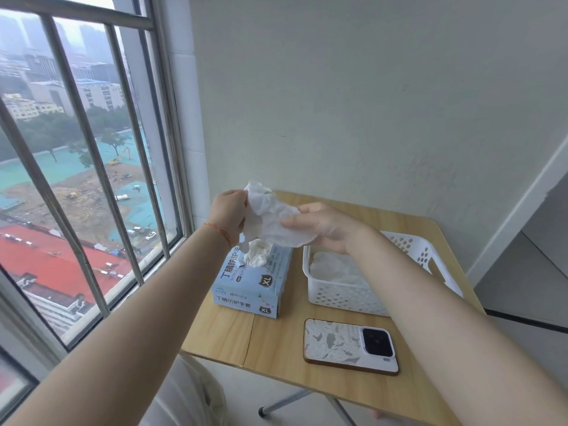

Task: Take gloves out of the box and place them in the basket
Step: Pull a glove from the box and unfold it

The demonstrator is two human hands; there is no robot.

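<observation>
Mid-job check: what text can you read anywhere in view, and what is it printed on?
"XL": glove box top, black badge.
"XL": box front, lower right badge.
"丁腈防护手套": box front.
"丁腈防护手...": box top, large print, end hidden by gloves.
Small print on box: too blurred.
Phone case: pattern only, no text.

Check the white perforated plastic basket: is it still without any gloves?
No: the white perforated plastic basket already holds white gloves, while both hands hold another glove above the table.

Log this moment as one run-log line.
left hand: grips glove | right hand: pinches same glove | glove: held above box | basket: gloves inside | phone: on table
</observation>
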